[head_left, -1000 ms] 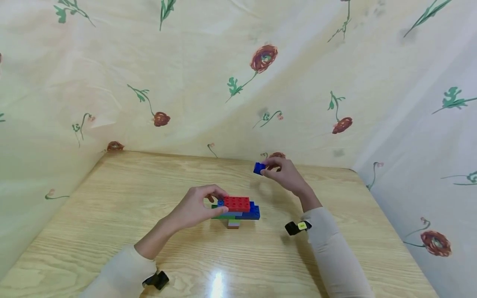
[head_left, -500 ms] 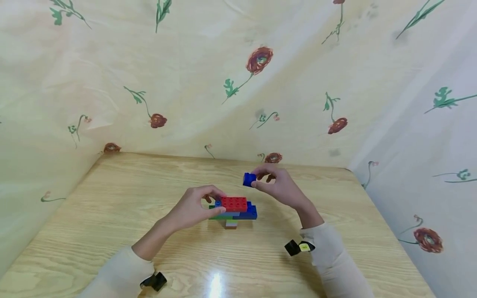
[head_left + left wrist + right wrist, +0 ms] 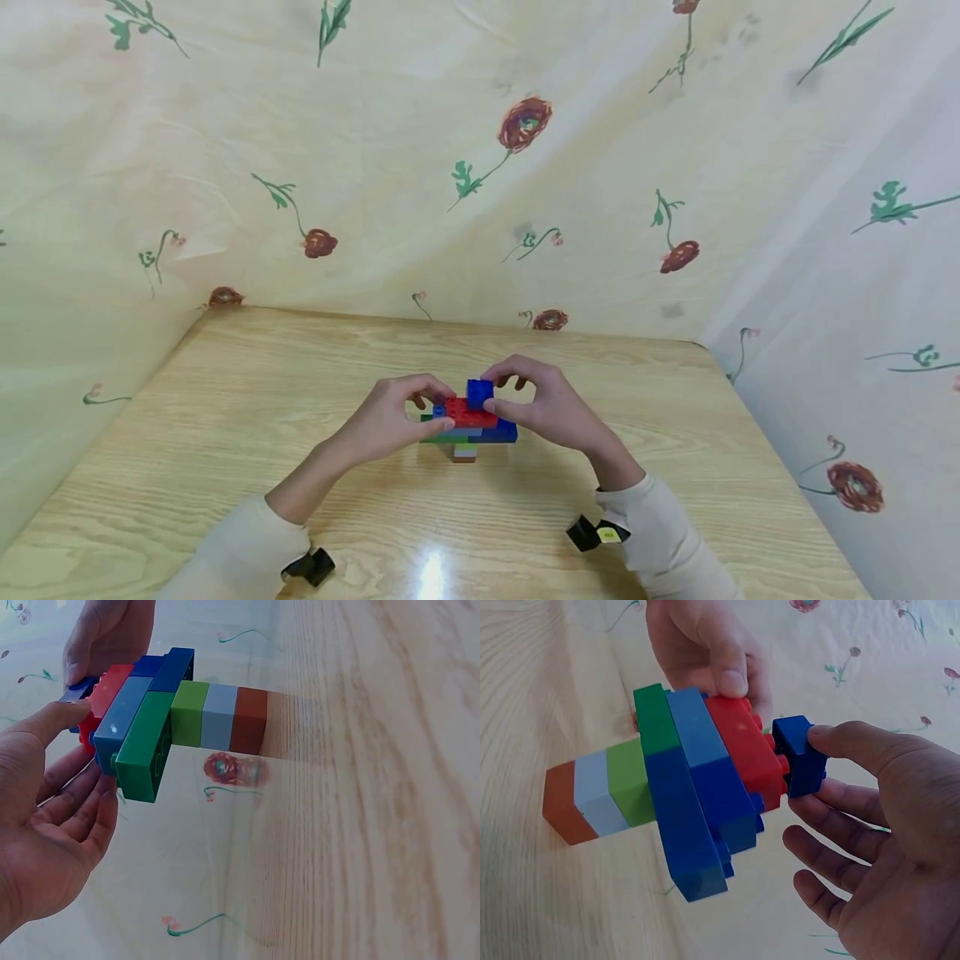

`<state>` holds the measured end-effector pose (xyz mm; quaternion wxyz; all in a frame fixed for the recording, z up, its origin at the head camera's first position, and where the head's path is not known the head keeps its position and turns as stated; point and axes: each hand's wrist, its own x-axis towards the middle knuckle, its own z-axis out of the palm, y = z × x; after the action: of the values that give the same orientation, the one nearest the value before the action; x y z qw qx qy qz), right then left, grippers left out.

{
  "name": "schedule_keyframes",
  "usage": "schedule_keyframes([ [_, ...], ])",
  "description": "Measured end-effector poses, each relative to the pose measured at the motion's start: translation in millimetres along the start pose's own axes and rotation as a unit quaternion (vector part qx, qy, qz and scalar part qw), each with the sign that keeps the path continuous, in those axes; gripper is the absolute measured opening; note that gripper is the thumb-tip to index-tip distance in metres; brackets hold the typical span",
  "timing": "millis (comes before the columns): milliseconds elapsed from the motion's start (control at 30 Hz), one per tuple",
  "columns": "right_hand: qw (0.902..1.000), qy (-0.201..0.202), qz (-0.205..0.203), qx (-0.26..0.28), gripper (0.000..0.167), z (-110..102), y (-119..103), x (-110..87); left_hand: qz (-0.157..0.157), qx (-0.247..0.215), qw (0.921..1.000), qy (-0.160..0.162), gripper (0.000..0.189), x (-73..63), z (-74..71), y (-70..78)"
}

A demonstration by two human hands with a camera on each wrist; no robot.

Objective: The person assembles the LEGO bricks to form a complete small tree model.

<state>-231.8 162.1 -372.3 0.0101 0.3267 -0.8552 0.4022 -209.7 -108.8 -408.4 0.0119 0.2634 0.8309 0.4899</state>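
Note:
A stack of toy building bricks stands on the wooden table (image 3: 360, 525). Its narrow column has a brown brick (image 3: 559, 802) at the bottom, then a pale grey-blue one (image 3: 596, 791) and a lime one (image 3: 630, 780). Wider green (image 3: 142, 750) and blue bricks (image 3: 686, 825) spread above, with a red brick (image 3: 742, 754) on top. My left hand (image 3: 390, 414) holds the red brick's left end, thumb in front, fingers behind. Between thumb and fingers, my right hand (image 3: 551, 408) pinches a small blue brick (image 3: 799, 757) right at the red brick's studs.
A pale, flower-printed cloth (image 3: 375, 167) hangs behind the table and along both sides. Dark wrist cameras sit at the left cuff (image 3: 311, 567) and the right cuff (image 3: 592, 533). A light reflection glares on the table near the front.
My right hand has come left and toward me, bringing the small blue brick from behind and right of the stack down to the red brick's top. The left hand keeps its hold.

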Motion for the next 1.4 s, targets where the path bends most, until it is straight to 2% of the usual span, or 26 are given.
schedule_keyframes([
  [467, 0.9996, -0.011, -0.019, -0.017, 0.029, 5.7, -5.7, -3.5, 0.013, 0.005, 0.9999, -0.001, 0.031, 1.3, 1.8, -0.6],
  [600, 0.9992, -0.012, -0.019, -0.032, 0.029, 5.2, -7.0, -3.6, 0.017, 0.011, 0.9998, 0.003, 0.035, 1.5, 3.6, 0.4],
  [733, 0.9991, -0.015, -0.021, -0.034, 0.029, 4.6, -8.0, -4.1, 0.029, 0.011, 0.9993, 0.023, 0.039, 2.7, 8.5, 4.0],
  [900, 0.9991, -0.016, -0.026, -0.030, 0.029, 5.0, -8.2, -4.1, 0.041, 0.013, 0.9974, 0.057, 0.031, 5.2, 14.7, 8.3],
  [1033, 0.9991, -0.014, -0.025, -0.031, 0.030, 6.9, -7.6, -3.8, 0.040, 0.018, 0.9966, 0.070, 0.026, 5.6, 15.5, 8.8],
  [1400, 0.9999, -0.005, -0.013, -0.008, 0.028, 9.6, -3.1, -6.3, 0.035, 0.010, 0.9976, 0.058, 0.023, 6.8, 13.4, 10.5],
])
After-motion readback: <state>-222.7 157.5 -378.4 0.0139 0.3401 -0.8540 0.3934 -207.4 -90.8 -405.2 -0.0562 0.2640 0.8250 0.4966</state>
